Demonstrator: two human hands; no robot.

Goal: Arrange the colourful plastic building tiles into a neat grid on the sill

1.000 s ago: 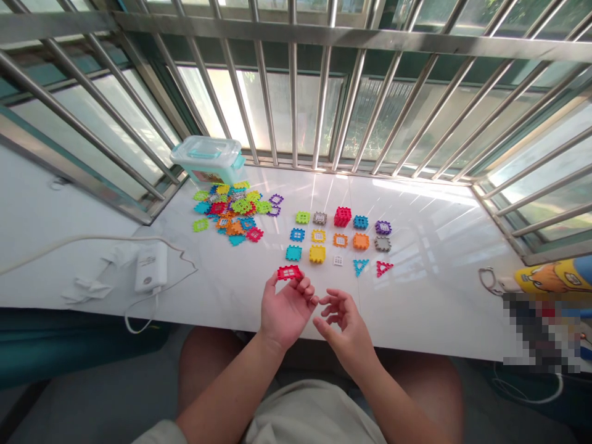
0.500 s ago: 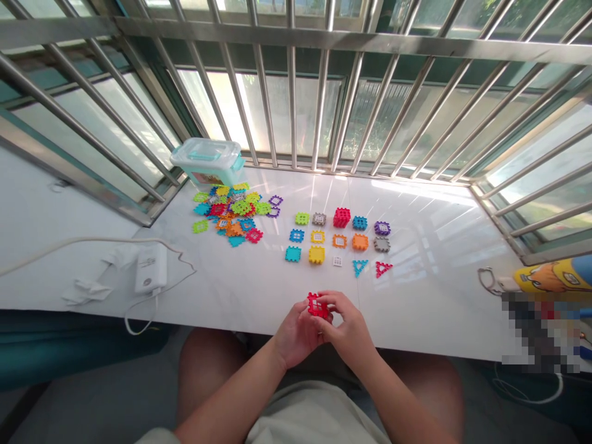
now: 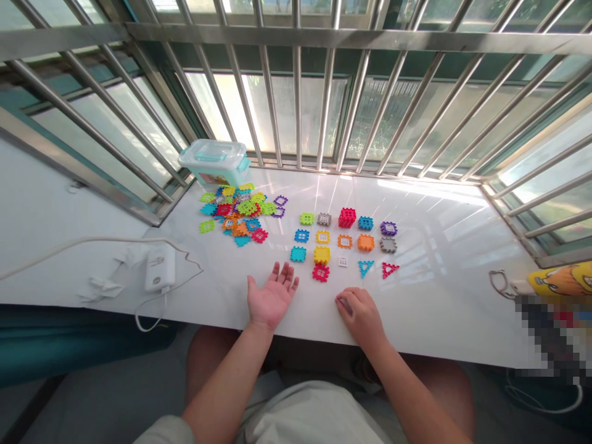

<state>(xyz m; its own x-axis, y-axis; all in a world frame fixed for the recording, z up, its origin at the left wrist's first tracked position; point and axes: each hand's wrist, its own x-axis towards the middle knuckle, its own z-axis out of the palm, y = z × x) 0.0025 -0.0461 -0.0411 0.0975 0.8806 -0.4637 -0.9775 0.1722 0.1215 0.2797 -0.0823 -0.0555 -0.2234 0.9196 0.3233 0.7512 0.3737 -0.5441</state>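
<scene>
My left hand lies palm up with its fingers spread and nothing in it. My right hand rests on the table with its fingers curled together, and I see nothing in them. Between the hands and a little farther off lies a red square window-shaped building piece. It sits just in front of a stack of yellow square pieces. A small white window piece, a turquoise triangle and a red triangle lie to its right, and a turquoise square lies to its left.
Behind are rows of sorted stacks, including a tall red stack. A mixed pile of pieces lies at the left before a lidded teal box. A white power adapter with cables stands far left. Metal bars border the back.
The red window piece has gone from my hands to the table, in front of the yellow stack. My hands have moved apart, the left one opening palm up. The view has shifted slightly.
</scene>
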